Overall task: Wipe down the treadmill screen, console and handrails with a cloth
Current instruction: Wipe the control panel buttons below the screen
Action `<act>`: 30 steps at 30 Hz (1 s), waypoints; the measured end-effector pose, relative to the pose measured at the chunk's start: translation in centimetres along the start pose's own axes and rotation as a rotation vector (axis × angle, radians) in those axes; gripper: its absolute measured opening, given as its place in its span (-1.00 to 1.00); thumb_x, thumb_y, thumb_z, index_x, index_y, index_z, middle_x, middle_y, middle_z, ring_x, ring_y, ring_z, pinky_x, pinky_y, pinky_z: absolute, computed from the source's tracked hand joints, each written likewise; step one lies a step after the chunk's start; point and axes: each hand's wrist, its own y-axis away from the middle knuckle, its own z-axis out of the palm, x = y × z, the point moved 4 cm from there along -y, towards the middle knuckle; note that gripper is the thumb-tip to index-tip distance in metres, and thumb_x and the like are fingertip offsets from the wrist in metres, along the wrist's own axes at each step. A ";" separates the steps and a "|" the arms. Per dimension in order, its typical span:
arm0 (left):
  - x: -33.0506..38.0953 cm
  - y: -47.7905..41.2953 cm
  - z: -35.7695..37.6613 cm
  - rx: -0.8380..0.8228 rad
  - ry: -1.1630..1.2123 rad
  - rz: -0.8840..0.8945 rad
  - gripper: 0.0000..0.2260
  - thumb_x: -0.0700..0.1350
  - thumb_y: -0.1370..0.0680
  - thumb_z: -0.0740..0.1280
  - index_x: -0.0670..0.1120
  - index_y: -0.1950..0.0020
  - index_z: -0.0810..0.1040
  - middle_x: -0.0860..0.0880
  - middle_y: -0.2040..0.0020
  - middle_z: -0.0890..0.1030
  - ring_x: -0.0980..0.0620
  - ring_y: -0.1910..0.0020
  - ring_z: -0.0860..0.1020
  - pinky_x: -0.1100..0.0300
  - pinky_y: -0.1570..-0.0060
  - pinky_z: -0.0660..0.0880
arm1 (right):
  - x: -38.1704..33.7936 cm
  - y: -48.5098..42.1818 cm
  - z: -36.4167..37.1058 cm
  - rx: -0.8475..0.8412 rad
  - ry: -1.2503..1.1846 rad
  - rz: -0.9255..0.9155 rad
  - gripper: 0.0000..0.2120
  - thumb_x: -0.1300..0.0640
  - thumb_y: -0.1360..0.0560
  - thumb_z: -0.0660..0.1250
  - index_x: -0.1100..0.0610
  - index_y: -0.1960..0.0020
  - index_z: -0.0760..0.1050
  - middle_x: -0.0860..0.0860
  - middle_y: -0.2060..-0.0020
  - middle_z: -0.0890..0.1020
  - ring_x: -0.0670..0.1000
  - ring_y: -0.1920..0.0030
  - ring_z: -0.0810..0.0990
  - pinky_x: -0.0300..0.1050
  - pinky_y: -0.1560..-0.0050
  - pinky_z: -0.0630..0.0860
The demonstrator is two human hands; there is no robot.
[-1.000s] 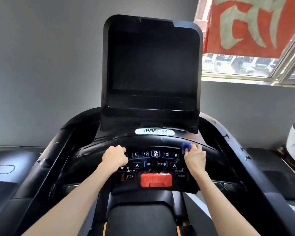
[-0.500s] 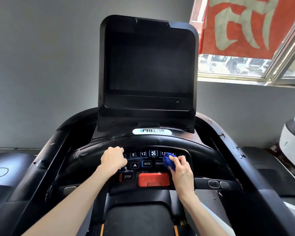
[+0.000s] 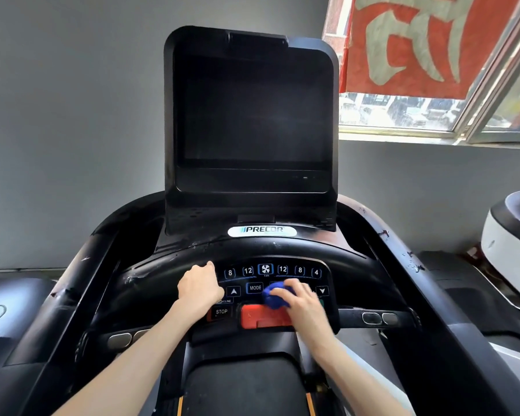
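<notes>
Head view looks down on a black treadmill console [image 3: 162, 274] badged PRECOR [image 3: 261, 231], beneath a dark screen [image 3: 252, 115]. The right hand [image 3: 303, 306], slightly blurred, has its fingers bunched round a blue cloth [image 3: 274, 298]. It presses the cloth onto the keypad just right of the MODE key [image 3: 255, 287], touching the top edge of the red tab [image 3: 261, 321]. The top row of keys reads 8, 12, a fan symbol marked FAN, 12, 8, 4. The left hand [image 3: 199, 288] lies clenched on the keypad's left end, grasping nothing, just above the STOP key [image 3: 221, 311] and a partly covered word INCLINE. A red banner [image 3: 409, 40] with pale characters hangs at the window.
</notes>
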 end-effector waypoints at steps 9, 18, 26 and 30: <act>0.2 -0.2 -0.1 0.008 0.104 -0.043 -0.59 -0.26 -0.38 0.28 -0.12 -0.24 0.48 -0.12 -0.02 0.58 -0.12 -0.06 0.55 0.17 0.20 0.43 | -1.2 -0.7 1.1 -0.193 0.062 -0.013 -0.55 0.27 -0.27 0.28 -0.08 -0.10 0.50 0.05 0.02 0.47 0.15 0.09 0.46 -0.01 0.26 0.41; -0.7 -0.1 -0.2 -0.006 0.127 -0.032 -0.48 -0.29 -0.41 0.26 -0.05 -0.38 0.41 -0.13 -0.12 0.59 -0.14 -0.14 0.53 0.17 0.07 0.46 | 1.1 1.6 -0.3 0.014 0.111 0.033 -0.45 0.34 -0.16 0.44 -0.06 -0.08 0.49 0.00 0.07 0.50 0.07 0.18 0.49 -0.11 0.20 0.50; -1.1 -0.6 -0.1 0.008 0.203 -0.037 -0.41 -0.30 -0.37 0.26 0.00 -0.39 0.42 -0.10 0.03 0.64 -0.11 -0.07 0.57 0.19 0.12 0.46 | 2.0 -1.6 -0.8 0.333 -0.095 0.591 -0.61 0.25 -0.39 0.44 0.18 -0.21 0.53 0.15 0.12 0.48 0.22 0.17 0.52 0.02 0.13 0.50; -1.0 -0.5 0.3 0.045 0.102 -0.016 -0.48 -0.30 -0.44 0.25 -0.04 -0.39 0.41 -0.13 -0.08 0.60 -0.14 -0.12 0.55 0.15 0.06 0.48 | -5.7 -3.6 4.1 0.251 -0.019 0.333 -0.49 0.20 -0.26 0.52 0.19 -0.19 0.52 0.10 0.09 0.55 0.09 0.24 0.53 -0.11 0.16 0.48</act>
